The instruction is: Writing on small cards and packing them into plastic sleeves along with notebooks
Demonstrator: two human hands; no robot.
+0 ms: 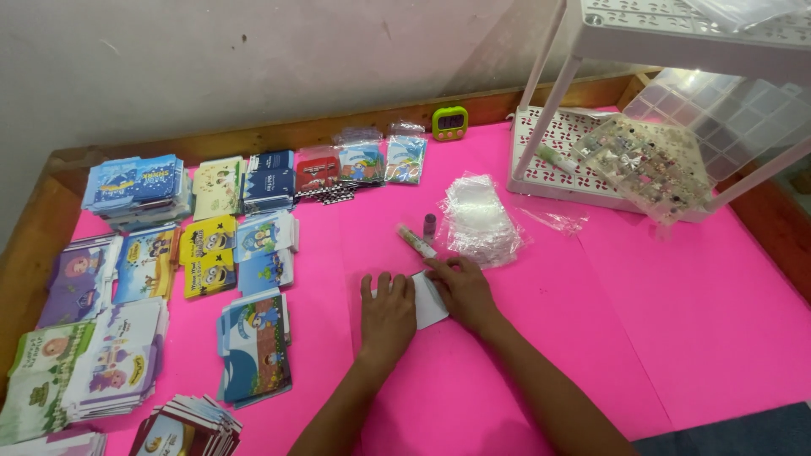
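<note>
Pressing a small white paper piece [429, 302] flat on the pink table [591, 321], both hands down on it.

The left hand [387, 317] lies palm-down with fingers spread and flat, gripping nothing, its fingertips at the paper's left edge. The right hand [463, 291] pins the top right corner, fingers curled loosely and only pressing. Just past the right fingertips sits a glue stick [416, 242], with a pile of clear plastic sleeves [481, 219] beside it. Looks like the flattening or folding stage to me; the next move probably needs one hand to keep the paper pinned. Card stacks [211, 253] sit well left of the left fingers.
</note>
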